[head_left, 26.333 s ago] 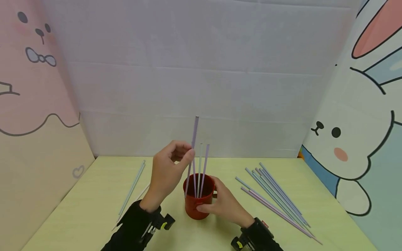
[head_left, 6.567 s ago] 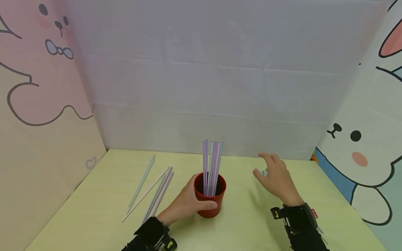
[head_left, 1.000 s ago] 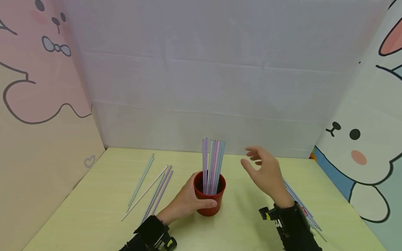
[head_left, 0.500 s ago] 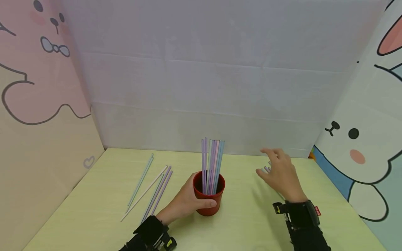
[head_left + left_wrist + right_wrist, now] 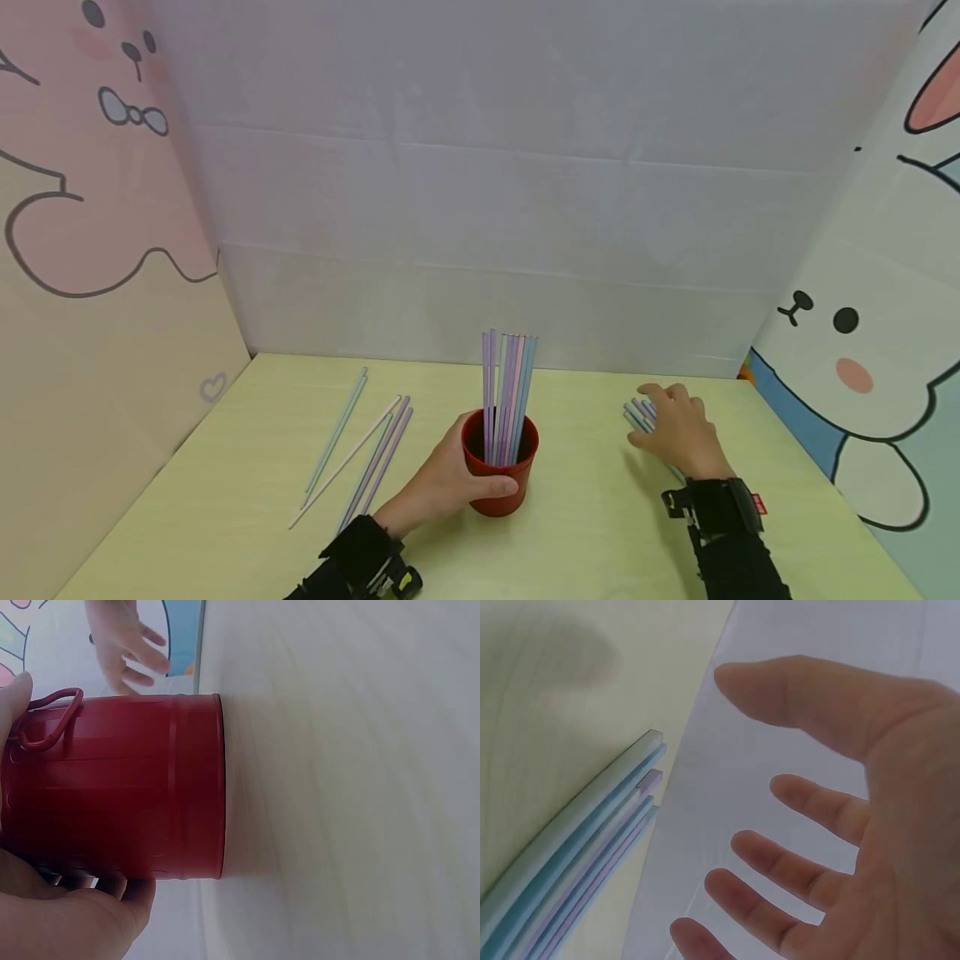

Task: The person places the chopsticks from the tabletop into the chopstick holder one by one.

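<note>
My left hand grips a small red metal bucket at the middle of the table, thumb across its front. In the left wrist view the bucket shows a wire loop handle on its side. A bundle of pastel straws stands upright inside it. At the right, my right hand is over a pile of loose straws, partly hiding them. The right wrist view has the thumb and fingers spread, nothing between them, beside the ends of several straws.
Left of the bucket, several more straws lie on the pale yellow table. A plain white backdrop rises at the table's far edge. Printed cartoon panels stand at the left and right.
My right hand has moved right from near the bucket and come down over the right-hand straws. The left hand keeps its grip. Since the older frames, more straws stand in the bucket.
</note>
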A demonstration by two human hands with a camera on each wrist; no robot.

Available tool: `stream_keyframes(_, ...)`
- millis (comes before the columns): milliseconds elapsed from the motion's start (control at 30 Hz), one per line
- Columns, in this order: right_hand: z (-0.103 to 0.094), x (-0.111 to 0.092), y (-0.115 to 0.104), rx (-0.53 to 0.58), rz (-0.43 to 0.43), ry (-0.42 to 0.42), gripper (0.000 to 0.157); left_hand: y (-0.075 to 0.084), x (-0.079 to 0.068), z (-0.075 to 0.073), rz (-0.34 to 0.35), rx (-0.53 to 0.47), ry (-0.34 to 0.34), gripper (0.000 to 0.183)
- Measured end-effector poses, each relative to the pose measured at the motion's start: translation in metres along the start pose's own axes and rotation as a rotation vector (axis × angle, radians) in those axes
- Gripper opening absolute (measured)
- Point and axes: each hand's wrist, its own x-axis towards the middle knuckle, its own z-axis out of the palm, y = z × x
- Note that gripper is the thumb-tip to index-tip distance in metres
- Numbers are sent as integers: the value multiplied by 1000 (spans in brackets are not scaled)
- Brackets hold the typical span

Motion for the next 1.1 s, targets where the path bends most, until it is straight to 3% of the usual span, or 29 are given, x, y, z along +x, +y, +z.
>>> stream_keyframes(467,16,-1,13,8,57,-146,64,2,-1,0,0,11,2,88)
stream_keyframes(833,20,-1,12,-11,72,-178,54,1,0,0,-17,17,0,87)
stream_keyframes(1100,24,3,14,-14,54,-174,44,22,-6,-1,-18,-4,-14,88)
